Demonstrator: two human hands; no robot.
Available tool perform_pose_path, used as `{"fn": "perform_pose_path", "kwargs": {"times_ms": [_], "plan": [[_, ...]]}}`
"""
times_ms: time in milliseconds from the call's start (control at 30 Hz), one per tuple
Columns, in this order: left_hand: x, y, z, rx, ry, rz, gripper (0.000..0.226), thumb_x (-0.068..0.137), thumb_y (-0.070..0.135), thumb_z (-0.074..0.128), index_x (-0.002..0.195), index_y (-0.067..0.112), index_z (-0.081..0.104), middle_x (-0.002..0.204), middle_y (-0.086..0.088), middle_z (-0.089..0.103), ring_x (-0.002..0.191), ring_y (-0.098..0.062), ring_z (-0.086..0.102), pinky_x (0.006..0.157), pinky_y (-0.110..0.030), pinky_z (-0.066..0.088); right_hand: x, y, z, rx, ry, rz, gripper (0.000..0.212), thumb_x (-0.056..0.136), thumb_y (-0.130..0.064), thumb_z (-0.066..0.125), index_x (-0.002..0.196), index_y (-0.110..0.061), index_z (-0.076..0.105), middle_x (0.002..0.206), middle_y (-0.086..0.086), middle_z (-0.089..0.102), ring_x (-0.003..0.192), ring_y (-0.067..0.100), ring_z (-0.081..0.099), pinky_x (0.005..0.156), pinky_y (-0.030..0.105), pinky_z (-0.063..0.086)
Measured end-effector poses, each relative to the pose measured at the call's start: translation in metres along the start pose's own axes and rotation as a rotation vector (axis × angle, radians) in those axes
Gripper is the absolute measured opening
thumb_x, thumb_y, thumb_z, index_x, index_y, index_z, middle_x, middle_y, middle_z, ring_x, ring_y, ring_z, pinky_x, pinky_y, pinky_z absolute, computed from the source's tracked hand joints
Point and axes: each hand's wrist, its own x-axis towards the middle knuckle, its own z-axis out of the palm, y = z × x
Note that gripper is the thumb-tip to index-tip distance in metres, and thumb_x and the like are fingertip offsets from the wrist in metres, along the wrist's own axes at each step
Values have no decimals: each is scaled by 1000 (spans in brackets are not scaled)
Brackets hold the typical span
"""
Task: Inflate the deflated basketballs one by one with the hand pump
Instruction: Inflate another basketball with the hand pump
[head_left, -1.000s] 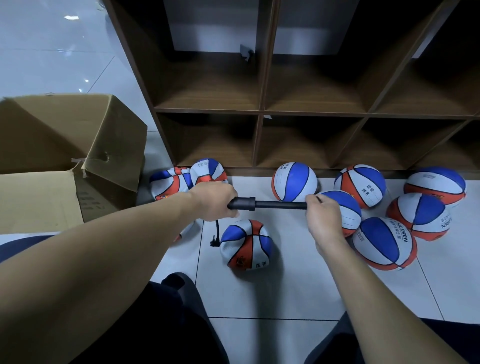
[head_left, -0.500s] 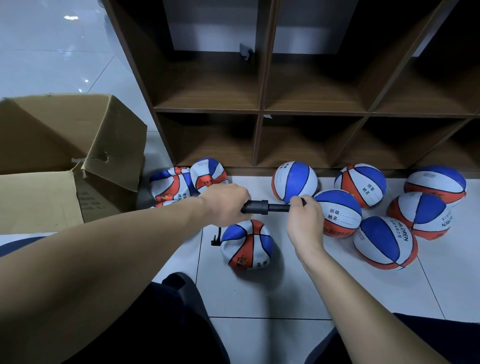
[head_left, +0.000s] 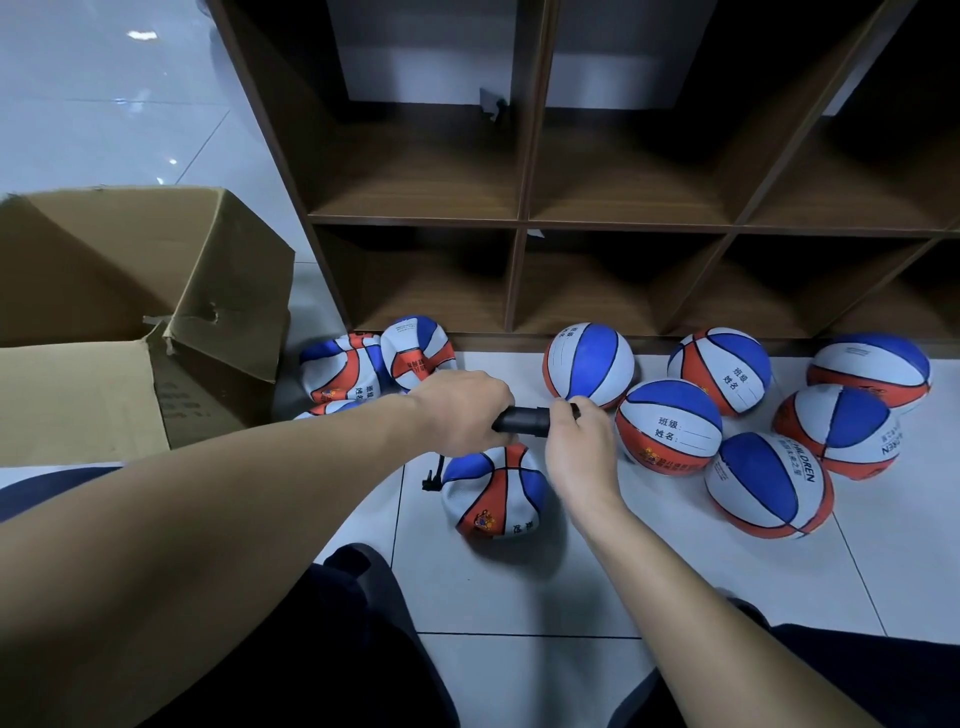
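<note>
A black hand pump lies level between my hands above the floor. My left hand grips its barrel and my right hand grips its handle, pushed in close to the barrel. A thin black hose drops from the pump to a partly flat red, white and blue basketball on the tiles just below. Limp, crumpled balls lie heaped to the left by the shelf foot. Several round, firm balls sit to the right.
A dark wooden cubby shelf with bare compartments stands right behind the balls. An open cardboard box sits on the left. My dark-trousered knees frame the bottom of the view on white floor tiles.
My right hand has pushed the pump handle leftwards into the barrel, so the exposed rod has vanished and the two hands nearly meet. The left hand stayed in place.
</note>
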Motion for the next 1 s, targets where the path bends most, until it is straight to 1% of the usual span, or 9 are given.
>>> {"fn": "perform_pose_path", "kwargs": {"times_ms": [100,200,300,433,533,600,700,800,1000], "plan": [[0,0,1,-1,-18,8,24,102,53,64,99,30,65,82,5,66,75,-19,64,68,-37,57,2,4,-1,27,-26,13,34,106,-23,50,74,-13,44,71,2,45,66,19,42,60,36,36],[-1,-6,0,-14,-47,-1,22,102,51,64,95,30,64,81,5,64,75,-18,63,62,-33,49,4,8,-8,26,-28,22,34,104,-20,51,72,-14,42,68,0,43,64,19,39,59,36,33],[-4,-23,-4,-45,-49,-56,22,102,46,67,86,31,60,78,4,64,72,-17,62,59,-31,44,17,8,-27,45,42,32,33,99,-15,53,69,-14,39,65,1,38,64,21,34,59,38,28],[-9,-37,-5,-55,-54,-113,17,102,46,67,95,30,64,80,5,63,73,-14,60,60,-30,43,32,8,-49,95,132,95,33,96,-13,54,67,-15,38,63,0,36,64,21,31,60,39,29],[-8,-32,-6,-48,-41,-112,17,102,45,66,97,29,67,80,4,65,74,-17,63,62,-33,49,29,7,-43,92,170,89,33,96,-14,52,67,-15,37,63,1,36,63,22,31,61,41,28],[-7,-26,-6,-38,-30,-100,18,102,44,64,91,30,65,78,4,65,73,-19,64,60,-33,50,24,7,-35,80,190,75,33,96,-14,51,66,-14,37,64,2,39,63,23,33,61,41,29],[-6,-18,-5,-34,-24,-89,25,102,42,63,81,29,58,75,3,62,68,-16,60,56,-31,41,17,6,-24,72,170,68,33,97,-16,50,66,-14,38,65,2,42,64,24,36,61,39,31],[-5,-11,-4,-37,-12,-76,20,102,43,63,88,29,63,76,3,63,69,-16,60,57,-31,41,11,3,-16,81,146,53,33,98,-17,50,68,-13,38,66,2,42,64,23,37,61,39,32],[-2,2,-5,-42,19,-45,26,102,45,63,82,29,60,73,3,63,67,-18,61,57,-32,43,-1,-3,-4,31,84,-6,33,103,-21,49,72,-12,40,68,3,44,64,21,40,59,39,33]]}}
